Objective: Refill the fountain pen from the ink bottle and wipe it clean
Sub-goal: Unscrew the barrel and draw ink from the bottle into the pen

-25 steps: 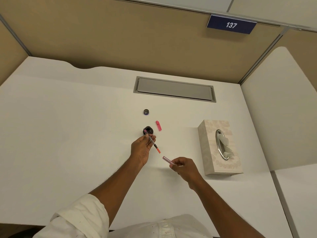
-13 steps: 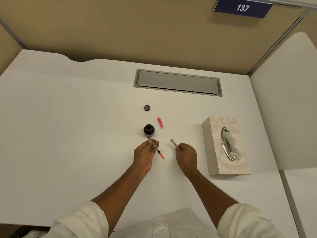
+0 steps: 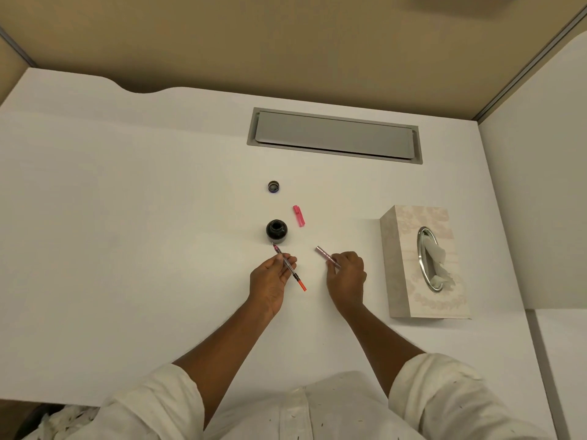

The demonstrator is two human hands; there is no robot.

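A small black ink bottle stands uncapped in the middle of the white desk. Its round cap lies a little farther back. A pink pen cap lies right of the bottle. My left hand grips the pen's inner part, a thin clear tube with an orange-red end; its nib end points at the bottle's near side, just short of it. My right hand holds the pinkish pen barrel, its free end pointing up-left.
A patterned tissue box with a tissue poking out of its oval slot stands to the right. A grey cable hatch is set in the desk behind. Beige partition walls close off the back and right.
My right hand moved with the barrel from near my left hand to up and right of it. The left hand stayed by the bottle. The view tilted down.
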